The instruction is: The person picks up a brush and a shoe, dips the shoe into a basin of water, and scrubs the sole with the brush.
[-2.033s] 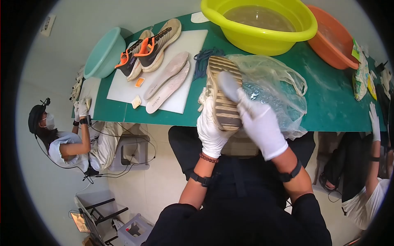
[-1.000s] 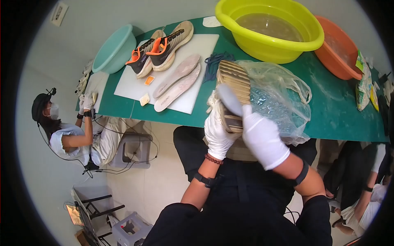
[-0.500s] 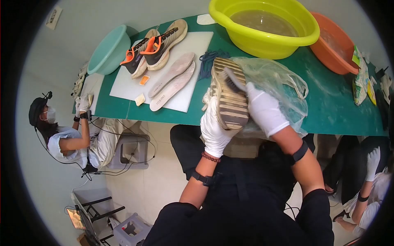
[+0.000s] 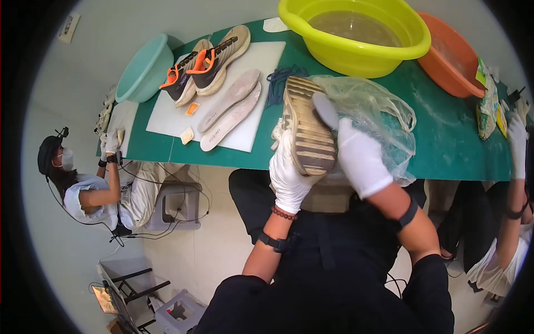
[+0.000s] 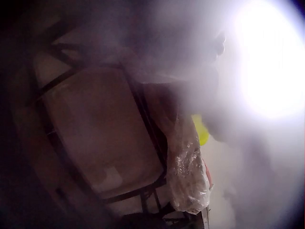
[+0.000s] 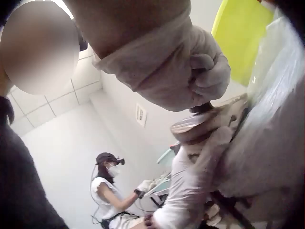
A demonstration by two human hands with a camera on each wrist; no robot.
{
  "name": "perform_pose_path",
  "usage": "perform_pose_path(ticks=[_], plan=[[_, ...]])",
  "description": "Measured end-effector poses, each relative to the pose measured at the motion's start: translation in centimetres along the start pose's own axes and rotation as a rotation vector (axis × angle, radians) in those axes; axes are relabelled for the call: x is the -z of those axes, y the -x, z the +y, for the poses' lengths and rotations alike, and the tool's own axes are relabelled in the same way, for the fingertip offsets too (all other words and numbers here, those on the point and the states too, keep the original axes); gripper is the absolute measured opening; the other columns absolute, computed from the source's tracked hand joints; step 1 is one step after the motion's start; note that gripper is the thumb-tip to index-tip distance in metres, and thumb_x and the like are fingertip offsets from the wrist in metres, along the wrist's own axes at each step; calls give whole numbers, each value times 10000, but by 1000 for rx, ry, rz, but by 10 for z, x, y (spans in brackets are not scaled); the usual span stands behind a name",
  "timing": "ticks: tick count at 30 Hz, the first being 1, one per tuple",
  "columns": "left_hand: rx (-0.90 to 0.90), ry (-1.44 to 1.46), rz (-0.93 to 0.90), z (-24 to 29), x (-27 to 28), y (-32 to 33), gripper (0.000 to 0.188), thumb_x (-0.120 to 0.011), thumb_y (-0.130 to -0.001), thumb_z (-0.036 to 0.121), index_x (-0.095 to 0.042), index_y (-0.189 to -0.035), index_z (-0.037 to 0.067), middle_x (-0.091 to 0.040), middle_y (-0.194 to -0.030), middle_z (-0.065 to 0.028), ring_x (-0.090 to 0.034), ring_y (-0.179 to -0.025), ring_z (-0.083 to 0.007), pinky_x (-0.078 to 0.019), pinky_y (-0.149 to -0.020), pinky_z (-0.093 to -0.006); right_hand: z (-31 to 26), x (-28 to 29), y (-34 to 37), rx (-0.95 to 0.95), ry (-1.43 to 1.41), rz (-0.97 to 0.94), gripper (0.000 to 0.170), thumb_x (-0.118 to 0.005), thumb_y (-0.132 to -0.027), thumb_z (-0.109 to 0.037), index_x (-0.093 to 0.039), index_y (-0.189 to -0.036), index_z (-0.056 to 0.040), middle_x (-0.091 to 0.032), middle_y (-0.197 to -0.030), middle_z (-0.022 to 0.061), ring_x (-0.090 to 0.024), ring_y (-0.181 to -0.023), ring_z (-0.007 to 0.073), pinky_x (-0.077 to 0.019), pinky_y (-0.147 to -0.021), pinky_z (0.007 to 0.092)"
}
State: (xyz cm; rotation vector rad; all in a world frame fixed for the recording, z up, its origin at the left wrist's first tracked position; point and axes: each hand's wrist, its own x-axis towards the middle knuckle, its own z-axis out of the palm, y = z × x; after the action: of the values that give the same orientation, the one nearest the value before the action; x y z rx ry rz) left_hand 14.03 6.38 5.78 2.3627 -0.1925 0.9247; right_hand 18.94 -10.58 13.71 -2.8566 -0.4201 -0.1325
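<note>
Right elbow bent, arm angled in from the right; left arm runs straighter to the table edge. Right hand [image 4: 362, 158], white glove, clenched round the brush handle per the right wrist view. Left hand [image 4: 290, 177], also gloved, grasps the near end of the shoe [image 4: 312, 136]; most of its fingers are hidden behind it. Shoe is held sole up at the table's near edge, brush [image 4: 324, 110] head over the sole's right side. Can't see bristle contact.

Green table [image 4: 450, 158], pale-walled room. Yellow-green basin [image 4: 361, 62] at the back with cloudy water, orange basin [image 4: 464, 83] just right of it, teal basin [image 4: 142, 72] far left. Masked person [image 4: 92, 189] sits off left. Clear plastic bag [image 4: 389, 106] right of the shoe. White board [image 4: 270, 62] bears sneakers [image 4: 225, 58] with orange linings, plus two insoles [image 4: 231, 119]. Dark laces [image 4: 281, 83] beside the board.

Writing: near insole looks like "JOSINY". Packet [image 4: 486, 108] print at right is too small.
</note>
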Motion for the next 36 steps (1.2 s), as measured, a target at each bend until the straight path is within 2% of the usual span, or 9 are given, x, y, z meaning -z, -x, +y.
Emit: perform_pose_path(ticks=[3, 7, 12, 13, 18, 21, 27, 31, 36], plan=[[-15, 16, 32, 0, -2, -1, 1203, -994, -511, 307, -407, -1509, -21, -587, -1395, -206, -635, -1107, -385, -516, -918, -441, -24, 21, 30, 112, 66, -96, 184, -513, -936, -55, -528, -1110, 0, -714, -749, 171, -734, -658, 344, -582, -577, 461], [2, 27, -4, 1, 0, 0, 1214, -997, -507, 307, -400, -1509, -30, -592, -1388, -207, -640, -1086, -385, -518, -910, -447, 18, -12, -11, -17, -19, -4, 164, -517, -958, -76, -522, -1106, -7, -714, -775, 200, -727, -688, 394, -573, -587, 496], [1, -1, -1, 2, 1, -2, 1216, -1000, -504, 299, -400, -1508, -33, -590, -1391, -208, -640, -1082, -385, -515, -915, -446, -13, 16, 28, 129, 16, 56, 147, -529, -925, -65, -520, -1055, 4, -692, -698, 133, -740, -648, 298, -584, -543, 412], [-1, 9, 8, 2, 1, -1, 1217, -1000, -505, 297, -398, -1509, -34, -590, -1392, -207, -640, -1082, -384, -514, -916, -446, -23, 21, 37, 106, 31, -38, 147, -530, -918, -65, -512, -1049, -1, -680, -682, 126, -737, -640, 290, -581, -534, 411], [9, 33, 0, 1, -1, 0, 1234, -1001, -500, 297, -384, -1517, -35, -597, -1384, -197, -638, -1093, -387, -513, -936, -447, 6, -1, -1, -23, -73, -63, 138, -507, -944, -53, -529, -1071, -3, -720, -808, 210, -726, -739, 411, -578, -631, 502], [11, 41, -1, 0, -1, -1, 1237, -1002, -496, 297, -386, -1518, -28, -601, -1374, -196, -639, -1093, -387, -517, -933, -443, 19, -10, -17, -11, -71, -18, 176, -506, -951, -56, -514, -1114, 10, -715, -812, 241, -733, -739, 404, -582, -632, 500], [-15, 73, 30, -3, -1, 0, 1255, -1013, -480, 294, -387, -1522, -16, -603, -1374, -191, -635, -1115, -385, -513, -946, -438, -13, 16, 27, -155, -170, -229, 220, -498, -938, -71, -502, -1130, 36, -710, -831, 272, -724, -769, 455, -574, -722, 570], [51, 54, 11, 2, 0, -2, 1236, -1012, -478, 282, -406, -1513, -17, -610, -1373, -185, -635, -1132, -371, -509, -957, -433, 21, -7, -19, -111, -211, -110, 215, -490, -925, -57, -551, -1120, 10, -700, -929, 306, -694, -882, 486, -545, -787, 582], [31, 87, 42, 1, -2, -3, 1201, -1004, -501, 288, -420, -1508, -11, -617, -1363, -184, -639, -1131, -369, -509, -956, -436, 8, -3, 18, -174, -269, -155, 227, -515, -947, -90, -538, -1160, -17, -677, -883, 318, -667, -836, 514, -524, -729, 607]])
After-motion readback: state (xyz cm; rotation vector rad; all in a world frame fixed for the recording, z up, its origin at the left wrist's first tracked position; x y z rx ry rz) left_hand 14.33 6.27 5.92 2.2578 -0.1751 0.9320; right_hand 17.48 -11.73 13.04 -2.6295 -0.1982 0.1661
